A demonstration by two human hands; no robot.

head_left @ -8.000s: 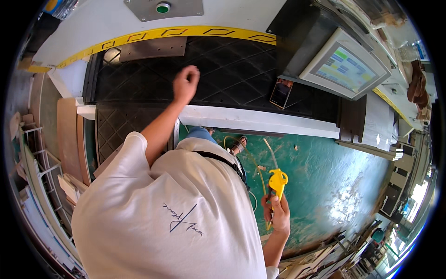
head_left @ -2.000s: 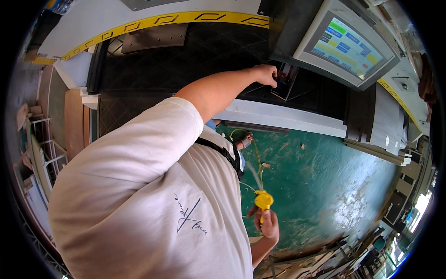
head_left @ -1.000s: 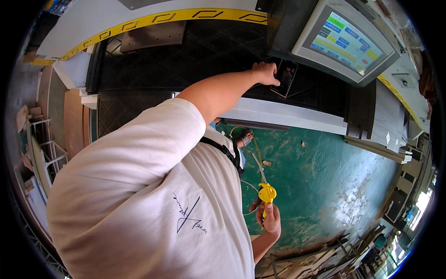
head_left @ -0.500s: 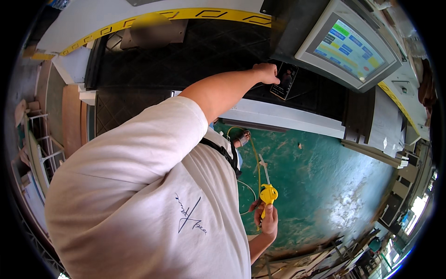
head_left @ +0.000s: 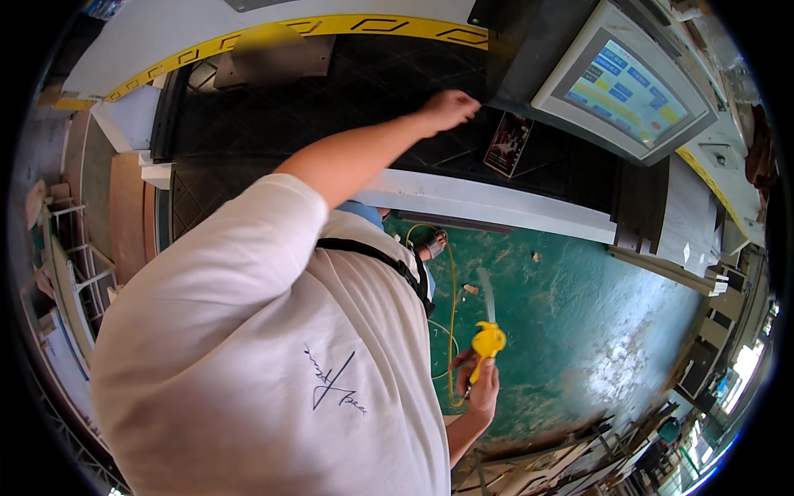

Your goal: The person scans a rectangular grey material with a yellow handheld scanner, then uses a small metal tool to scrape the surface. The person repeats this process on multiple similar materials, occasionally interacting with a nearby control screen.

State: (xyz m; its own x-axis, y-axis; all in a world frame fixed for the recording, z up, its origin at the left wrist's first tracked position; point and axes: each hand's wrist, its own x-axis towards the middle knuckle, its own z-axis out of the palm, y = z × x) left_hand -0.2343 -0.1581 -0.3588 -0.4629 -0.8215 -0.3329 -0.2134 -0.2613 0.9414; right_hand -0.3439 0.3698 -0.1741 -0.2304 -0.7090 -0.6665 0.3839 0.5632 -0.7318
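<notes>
My left hand [head_left: 449, 111] is raised over the black bed of a machine, its fingers curled in and nothing visible in them. Just right of it, a dark phone [head_left: 507, 145] with a lit screen lies on the bed, apart from the hand. Low on the right, my right hand [head_left: 482, 390] grips a yellow air blow gun [head_left: 488, 341] by its handle. The gun's pale nozzle points up and away over the green floor. A yellow hose [head_left: 452, 289] runs down near the gun and partly behind my hand.
A control panel with a lit touch screen [head_left: 624, 87] overhangs the bed at the right. A yellow slotted strip [head_left: 372, 26] borders the far side. A white beam [head_left: 496, 197] forms the near edge. Boards [head_left: 562, 463] are stacked low right, and a white rack [head_left: 83, 248] stands left.
My left hand has moved off the phone, up and to the left. The phone's screen picture differs. The blow gun has shifted slightly right and down in my right hand.
</notes>
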